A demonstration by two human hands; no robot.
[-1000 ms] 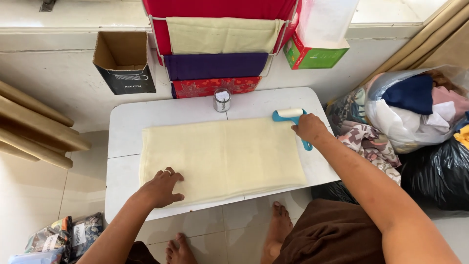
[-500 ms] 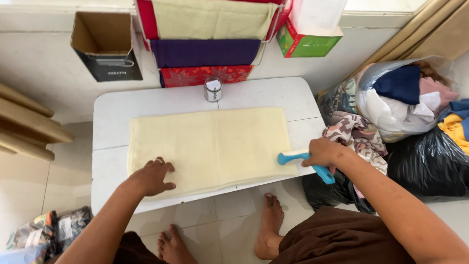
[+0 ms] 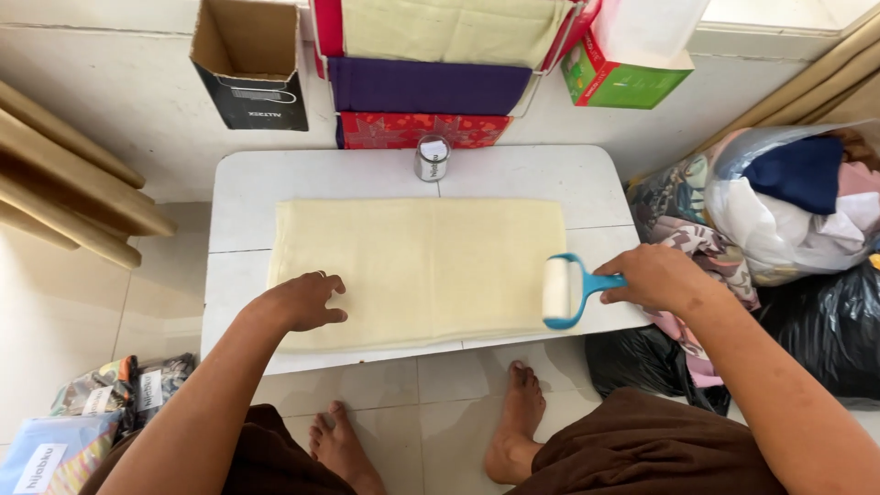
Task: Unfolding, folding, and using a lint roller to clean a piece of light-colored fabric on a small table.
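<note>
A folded cream cloth (image 3: 417, 270) lies flat on a low white table (image 3: 247, 188). The right hand (image 3: 653, 277) grips a blue-handled lint roller (image 3: 557, 291) at the cloth's right edge. The left hand (image 3: 301, 301) presses flat, fingers spread, pinning the cloth steady. A small tin (image 3: 432, 158) stands behind.

A small tin (image 3: 432, 158) stands on the white tabletop (image 3: 247, 183); behind it hang an open cardboard box (image 3: 249, 64) and folded cloths (image 3: 426, 84).
</note>
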